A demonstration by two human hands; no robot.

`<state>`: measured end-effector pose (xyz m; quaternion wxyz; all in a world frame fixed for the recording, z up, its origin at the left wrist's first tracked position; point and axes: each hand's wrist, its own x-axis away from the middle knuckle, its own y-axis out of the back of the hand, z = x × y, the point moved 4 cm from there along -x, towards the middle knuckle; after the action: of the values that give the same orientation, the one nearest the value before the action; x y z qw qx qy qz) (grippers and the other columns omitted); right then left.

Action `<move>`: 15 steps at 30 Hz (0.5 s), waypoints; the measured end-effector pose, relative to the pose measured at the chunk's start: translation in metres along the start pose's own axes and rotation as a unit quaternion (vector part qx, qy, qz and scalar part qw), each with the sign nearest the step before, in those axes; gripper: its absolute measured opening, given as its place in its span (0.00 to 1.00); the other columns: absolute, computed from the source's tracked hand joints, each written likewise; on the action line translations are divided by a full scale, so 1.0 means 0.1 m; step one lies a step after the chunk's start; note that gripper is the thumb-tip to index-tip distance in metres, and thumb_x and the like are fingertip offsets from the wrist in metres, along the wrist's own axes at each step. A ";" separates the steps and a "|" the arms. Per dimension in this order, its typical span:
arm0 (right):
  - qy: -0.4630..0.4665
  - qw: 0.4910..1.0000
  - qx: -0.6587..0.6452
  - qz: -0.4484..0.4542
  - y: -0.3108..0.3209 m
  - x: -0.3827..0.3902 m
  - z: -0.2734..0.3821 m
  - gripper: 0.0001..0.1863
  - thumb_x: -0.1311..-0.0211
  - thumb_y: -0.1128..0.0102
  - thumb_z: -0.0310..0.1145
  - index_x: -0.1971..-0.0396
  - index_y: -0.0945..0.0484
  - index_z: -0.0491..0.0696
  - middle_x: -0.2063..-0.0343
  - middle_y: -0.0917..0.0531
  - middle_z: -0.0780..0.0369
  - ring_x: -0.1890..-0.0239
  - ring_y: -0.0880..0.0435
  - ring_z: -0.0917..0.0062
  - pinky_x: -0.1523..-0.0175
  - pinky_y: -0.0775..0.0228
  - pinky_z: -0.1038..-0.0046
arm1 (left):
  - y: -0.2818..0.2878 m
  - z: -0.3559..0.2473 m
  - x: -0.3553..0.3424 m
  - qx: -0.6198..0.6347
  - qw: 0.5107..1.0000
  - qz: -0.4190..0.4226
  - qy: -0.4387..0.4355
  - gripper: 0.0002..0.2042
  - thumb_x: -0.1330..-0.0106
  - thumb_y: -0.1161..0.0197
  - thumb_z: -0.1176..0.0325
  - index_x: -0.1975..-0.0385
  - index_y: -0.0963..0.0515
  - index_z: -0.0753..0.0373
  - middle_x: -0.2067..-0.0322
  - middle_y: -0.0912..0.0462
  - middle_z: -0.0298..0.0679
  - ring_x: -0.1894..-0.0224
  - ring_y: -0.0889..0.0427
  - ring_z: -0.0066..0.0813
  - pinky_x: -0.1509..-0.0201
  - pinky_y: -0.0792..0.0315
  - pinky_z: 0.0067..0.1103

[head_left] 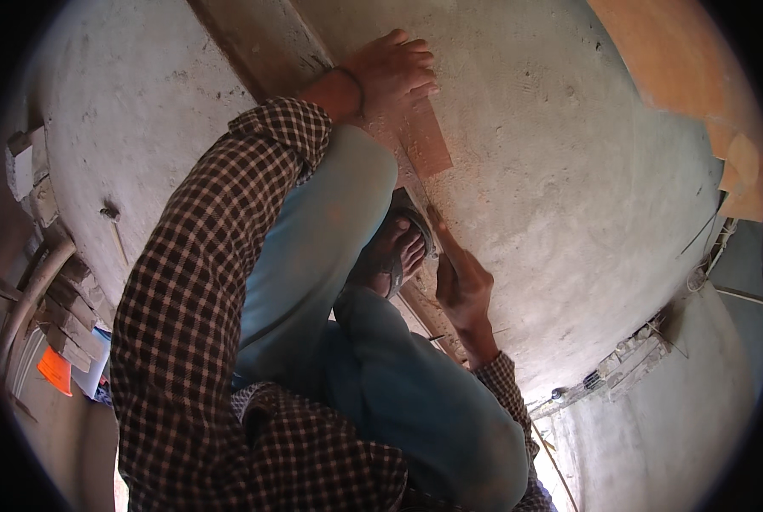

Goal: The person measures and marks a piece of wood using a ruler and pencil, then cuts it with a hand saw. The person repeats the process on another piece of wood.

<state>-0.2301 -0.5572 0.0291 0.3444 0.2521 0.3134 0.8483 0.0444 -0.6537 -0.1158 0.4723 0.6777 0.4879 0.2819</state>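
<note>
My left hand (pixel 391 72) grips the far end of a flat reddish-brown board (pixel 432 141), its fingers bent over it. A thin line runs along the board toward me, meeting a narrow tool (pixel 439 224) seen almost edge-on. My right hand (pixel 465 294) is closed around this tool's brown handle, one finger stretched along it. It looks like a hand saw, though its teeth cannot be made out. My sandalled foot (pixel 396 247) is beside the tool, close to the board's near end.
A long wooden beam (pixel 266 43) lies on the dusty concrete floor (pixel 560 171) under the work. Orange-brown sheets (pixel 680 60) lie at the far right. Wood offcuts (pixel 70 311) and a curved pipe (pixel 36 286) are at the left, near an orange piece (pixel 55 369).
</note>
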 end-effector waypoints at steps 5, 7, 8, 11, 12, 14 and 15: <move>-0.026 0.999 -0.014 0.030 0.34 0.48 0.02 0.28 0.35 0.44 0.13 0.35 0.20 0.46 0.83 0.25 0.62 0.83 0.28 0.80 0.76 0.34 0.72 | 0.07 0.06 0.03 -0.002 0.999 0.041 0.021 0.14 0.24 0.43 0.54 0.64 0.16 0.55 0.62 0.20 0.31 0.48 0.25 0.26 0.40 0.35 0.30; -0.020 0.999 0.000 0.025 0.11 0.29 -0.08 0.27 0.33 0.43 0.15 0.35 0.20 0.48 0.81 0.22 0.60 0.83 0.27 0.80 0.76 0.33 0.73 | 0.03 0.09 0.02 -0.017 1.000 0.021 0.012 0.15 0.23 0.44 0.53 0.64 0.16 0.55 0.62 0.21 0.31 0.48 0.25 0.26 0.40 0.36 0.31; -0.003 1.000 -0.007 0.005 -0.06 0.09 -0.10 0.27 0.33 0.42 0.16 0.35 0.20 0.48 0.80 0.20 0.59 0.82 0.26 0.79 0.75 0.32 0.74 | 0.02 0.07 0.01 -0.022 1.000 0.010 0.006 0.15 0.23 0.44 0.53 0.64 0.16 0.55 0.62 0.21 0.31 0.47 0.25 0.26 0.40 0.36 0.31; -0.009 1.000 -0.014 0.008 -0.28 -0.16 -0.19 0.26 0.32 0.41 0.18 0.35 0.20 0.49 0.78 0.19 0.58 0.82 0.26 0.79 0.75 0.31 0.73 | 0.05 0.14 0.04 -0.003 0.999 -0.013 0.030 0.15 0.23 0.44 0.53 0.64 0.16 0.55 0.63 0.22 0.31 0.47 0.25 0.26 0.41 0.36 0.31; 0.019 0.998 -0.041 -0.045 -0.20 -0.01 -0.19 0.31 0.38 0.39 0.15 0.34 0.20 0.54 0.83 0.25 0.62 0.85 0.28 0.79 0.78 0.34 0.70 | 0.06 0.12 0.04 -0.010 1.000 -0.011 0.027 0.15 0.23 0.44 0.53 0.63 0.16 0.55 0.62 0.22 0.31 0.47 0.25 0.27 0.41 0.36 0.31; -0.015 0.999 -0.039 -0.021 0.13 0.43 -0.24 0.26 0.35 0.44 0.14 0.37 0.20 0.45 0.77 0.18 0.58 0.82 0.26 0.78 0.75 0.31 0.73 | 0.10 0.11 0.05 -0.033 0.999 -0.007 0.028 0.14 0.23 0.44 0.54 0.62 0.17 0.56 0.61 0.22 0.32 0.47 0.25 0.27 0.42 0.36 0.31; -0.032 0.999 0.001 0.004 0.29 0.58 -0.22 0.26 0.36 0.44 0.14 0.37 0.20 0.44 0.76 0.17 0.56 0.81 0.24 0.78 0.74 0.29 0.74 | 0.08 0.04 0.02 -0.017 0.999 -0.008 0.034 0.14 0.23 0.44 0.54 0.62 0.17 0.56 0.61 0.22 0.32 0.47 0.25 0.27 0.41 0.36 0.31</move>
<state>-0.2937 -0.5382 0.0473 0.3503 0.2804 0.3022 0.8411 0.0520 -0.6538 -0.1105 0.4690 0.6560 0.5040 0.3093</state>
